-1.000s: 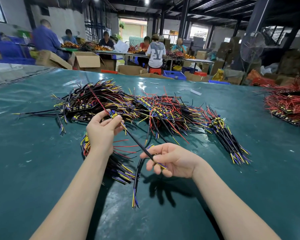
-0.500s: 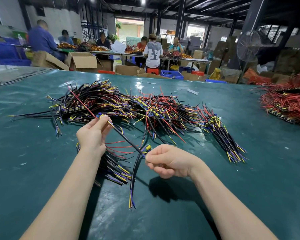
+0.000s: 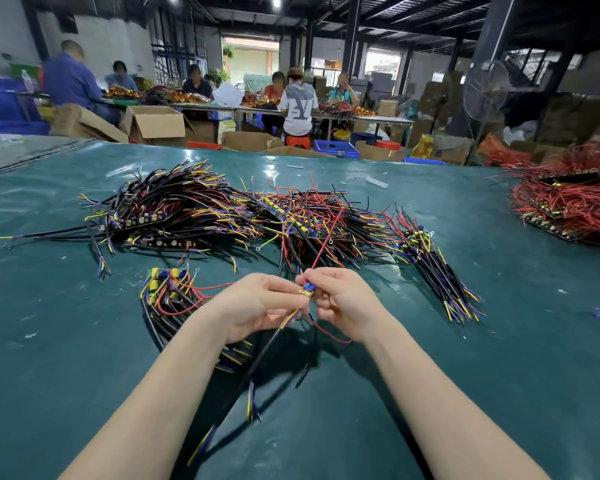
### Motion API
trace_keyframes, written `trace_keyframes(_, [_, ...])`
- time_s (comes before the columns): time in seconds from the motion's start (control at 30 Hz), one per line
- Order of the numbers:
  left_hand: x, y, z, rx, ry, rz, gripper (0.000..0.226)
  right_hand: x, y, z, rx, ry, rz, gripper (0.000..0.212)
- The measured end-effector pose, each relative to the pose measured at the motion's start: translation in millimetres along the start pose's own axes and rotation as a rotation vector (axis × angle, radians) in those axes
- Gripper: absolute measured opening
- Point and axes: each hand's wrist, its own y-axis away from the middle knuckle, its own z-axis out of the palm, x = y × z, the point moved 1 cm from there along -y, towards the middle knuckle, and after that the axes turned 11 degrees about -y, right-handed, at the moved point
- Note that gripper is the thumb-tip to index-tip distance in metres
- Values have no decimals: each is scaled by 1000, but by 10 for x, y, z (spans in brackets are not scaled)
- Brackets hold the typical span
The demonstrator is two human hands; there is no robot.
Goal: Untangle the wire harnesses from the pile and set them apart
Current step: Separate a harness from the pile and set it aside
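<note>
Left hand (image 3: 257, 306), right hand (image 3: 347, 303) both pinch one wire harness (image 3: 307, 291) near pile (image 3: 222, 216); open cardboard box (image 3: 156, 123) beyond table (image 3: 49, 341), contents hidden.

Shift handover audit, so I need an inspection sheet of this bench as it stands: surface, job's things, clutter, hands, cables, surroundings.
Surface: green table cover, glossy, small specks.
Job's things: tangled pile mid-table; held harness; one bundle at near left; second bundle to the right.
Clutter: white scrap; red wire heap at far right.
Grippers: left hand and right hand both pinch the held harness.
Cables: red lead runs from the held harness up toward the tangled pile.
Surroundings: cardboard boxes, standing fan, people working beyond.
</note>
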Motion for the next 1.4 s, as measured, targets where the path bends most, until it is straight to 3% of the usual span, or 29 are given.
trace_keyframes(0.07, [20, 32, 11, -42, 16, 16, 16, -20, -14, 5, 65, -49, -44, 28])
trace_keyframes(0.33, [69, 155, 193, -383, -168, 56, 27, -215, -98, -593, 539, -744, -93, 29])
trace_keyframes(0.4, [76, 117, 205, -284, -132, 80, 25, -260, -77, -742, 632, -761, -166, 29])
trace_keyframes(0.47, [79, 37, 166, 14, 27, 99, 23, -273, -66, -699, 646, -650, -231, 28])
trace_keyframes(0.53, [78, -28, 98, 272, 236, 105, 17, -258, -61, -481, 538, -404, -293, 25])
trace_keyframes(0.63, [22, -73, 16, 453, 358, 96, 23, -194, -15, -66, 291, 181, -388, 22])
trace_keyframes(0.7, [5, -79, 16, 483, 347, 100, 29, -125, 29, 128, 175, 537, -484, 11])
trace_keyframes(0.77, [1, -91, 33, 482, 366, 127, 28, -68, 78, 223, 129, 713, -559, 4])
trace_keyframes(1.0, [-20, -126, 85, 400, 527, 137, 18, -101, 103, 194, 137, 910, -607, 16])
trace_keyframes(1.17, [16, -143, 125, 288, 544, 130, 5, -148, 46, 54, 311, 862, -673, 15])
trace_keyframes(1.3, [-5, -150, 128, 248, 476, 74, 21, -409, -32, -303, 665, 775, -714, 16])
trace_keyframes(1.4, [-30, -157, 118, 245, 451, 55, 19, -663, -88, -672, 909, 819, -699, 21])
